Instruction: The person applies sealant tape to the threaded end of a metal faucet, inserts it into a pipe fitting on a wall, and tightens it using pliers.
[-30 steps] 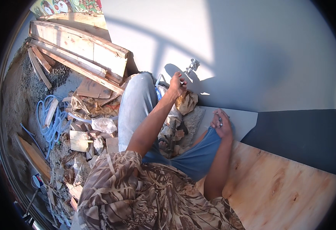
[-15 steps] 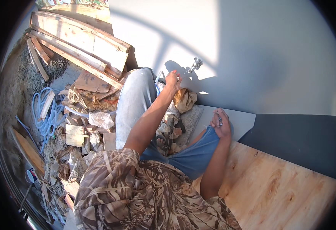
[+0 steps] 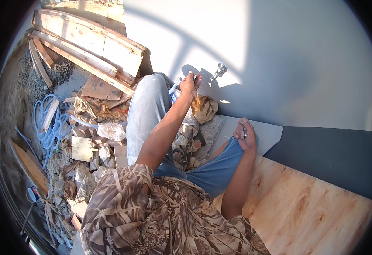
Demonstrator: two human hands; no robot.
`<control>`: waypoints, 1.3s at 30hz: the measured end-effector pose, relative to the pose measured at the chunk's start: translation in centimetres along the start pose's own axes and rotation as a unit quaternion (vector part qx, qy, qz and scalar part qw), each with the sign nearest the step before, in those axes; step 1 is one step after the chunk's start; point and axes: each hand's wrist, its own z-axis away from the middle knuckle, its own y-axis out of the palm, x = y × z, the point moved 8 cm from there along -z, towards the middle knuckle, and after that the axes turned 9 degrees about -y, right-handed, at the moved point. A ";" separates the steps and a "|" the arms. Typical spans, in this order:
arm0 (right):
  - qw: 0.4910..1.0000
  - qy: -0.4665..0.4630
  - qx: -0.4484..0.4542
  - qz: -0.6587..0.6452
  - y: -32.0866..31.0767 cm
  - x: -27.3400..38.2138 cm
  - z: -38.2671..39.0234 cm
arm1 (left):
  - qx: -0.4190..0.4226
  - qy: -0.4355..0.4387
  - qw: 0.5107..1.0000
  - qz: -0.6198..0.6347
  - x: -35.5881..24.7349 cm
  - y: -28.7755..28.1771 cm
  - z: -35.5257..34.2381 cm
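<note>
A small chrome tap (image 3: 219,71) sticks out of the pale wall ahead of me. My left hand (image 3: 189,84) is raised just left of it, apart from it, with the fingers curled together. A small dark bit shows at its fingertips, too small to name. Resting on my bent right knee, my right hand (image 3: 246,135) is closed around a small silvery metal piece (image 3: 245,131). Below the left hand, next to my left knee, a light-blue hose end (image 3: 175,84) sticks up.
Rubble and wood offcuts (image 3: 83,148) lie on the left, with a coiled blue hose (image 3: 50,121) and torn cardboard (image 3: 103,89). A long wooden box (image 3: 88,36) leans beyond. Crumpled brown paper (image 3: 204,109) sits under the tap. A plywood sheet (image 3: 300,204) extends on my right.
My left hand has turned at the wrist and its fingers have shifted, with slightly more space between it and the tap. My right hand stays on the knee.
</note>
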 end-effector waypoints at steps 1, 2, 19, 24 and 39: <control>1.000 0.000 0.000 0.000 0.0 0.0 0.0 | 0.004 -0.009 1.000 0.008 0.0 0.1 0.0; 1.000 0.000 -0.001 -0.001 0.0 0.0 0.0 | 0.009 -0.019 1.000 0.015 0.0 0.1 0.0; 1.000 0.004 0.000 -0.001 0.2 -0.1 -0.5 | 0.124 -0.114 0.986 0.008 0.6 2.5 1.1; 1.000 0.002 -0.006 -0.010 0.1 -0.1 -0.5 | 0.127 -0.127 0.984 0.009 0.6 3.2 2.7; 1.000 -0.019 -0.001 -0.006 0.0 0.4 0.1 | 0.109 -0.036 0.982 -0.152 -2.2 3.1 0.4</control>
